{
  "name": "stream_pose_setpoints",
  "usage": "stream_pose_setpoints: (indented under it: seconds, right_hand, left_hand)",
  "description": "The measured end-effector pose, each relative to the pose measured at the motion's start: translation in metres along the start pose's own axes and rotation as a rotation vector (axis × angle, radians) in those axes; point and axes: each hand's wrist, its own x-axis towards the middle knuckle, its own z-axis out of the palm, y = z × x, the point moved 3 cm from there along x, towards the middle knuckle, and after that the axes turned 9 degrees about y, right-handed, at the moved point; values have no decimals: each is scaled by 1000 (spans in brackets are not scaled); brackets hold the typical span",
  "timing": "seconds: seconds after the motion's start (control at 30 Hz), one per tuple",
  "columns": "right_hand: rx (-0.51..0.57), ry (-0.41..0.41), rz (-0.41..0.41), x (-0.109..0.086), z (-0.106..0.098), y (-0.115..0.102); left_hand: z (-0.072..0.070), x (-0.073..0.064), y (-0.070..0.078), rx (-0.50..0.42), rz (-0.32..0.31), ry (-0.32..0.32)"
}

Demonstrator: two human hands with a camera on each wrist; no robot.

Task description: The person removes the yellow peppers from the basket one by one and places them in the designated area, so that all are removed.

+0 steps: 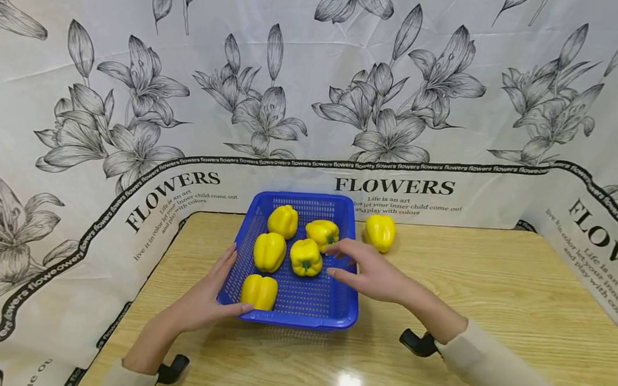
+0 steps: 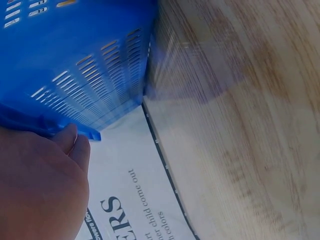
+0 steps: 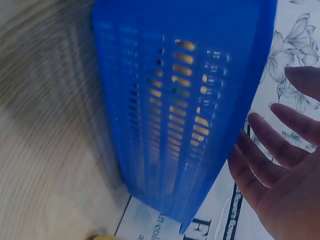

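Observation:
A blue plastic basket (image 1: 346, 218) with perforated walls holds several yellow bell peppers, among them one (image 1: 259, 292) in the near left corner. My left hand (image 1: 206, 295) grips the basket's near left corner, its thumb on the front rim and its fingers along the left side. In the left wrist view that hand's fingers (image 2: 75, 145) lie at the rim. My right hand (image 1: 370, 272) reaches over the right rim, fingers loosely bent and apart from the thumb. Its fingertips are close to a pepper (image 1: 306, 257) with its green stem facing forward. The right wrist view shows its palm with nothing in it.
Another yellow bell pepper (image 1: 380, 233) stands on the wooden table (image 1: 493, 284), just right of the basket near the back edge. A white cloth (image 1: 290, 145) printed with black flowers and lettering rises behind the table and along both sides.

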Motion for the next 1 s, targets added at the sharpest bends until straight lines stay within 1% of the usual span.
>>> stream_pose_setpoints:
  seconds: [0.17, 0.4, 0.47, 0.6, 0.87, 1.0]
  right_hand:
    - [-52, -33, -49, 4, 15, -13]
    - [-89, -61, -30, 11, 37, -27]
    - [-91, -74, -13, 13, 45, -30]
    - [-85, -97, 51, 19, 62, -35]
    - [-51, -93, 137, 29, 86, -42]
    - [-58, -97, 173, 32, 96, -43]
  left_hand:
    - [0, 0, 0, 2, 3, 1]
    - [-3, 1, 3, 23, 7, 9]
    - [-3, 2, 2, 21, 4, 7]
    - [-1, 2, 1, 19, 3, 6]
    - [0, 1, 1, 5, -3, 5]
    - [0, 0, 2, -7, -10, 0]
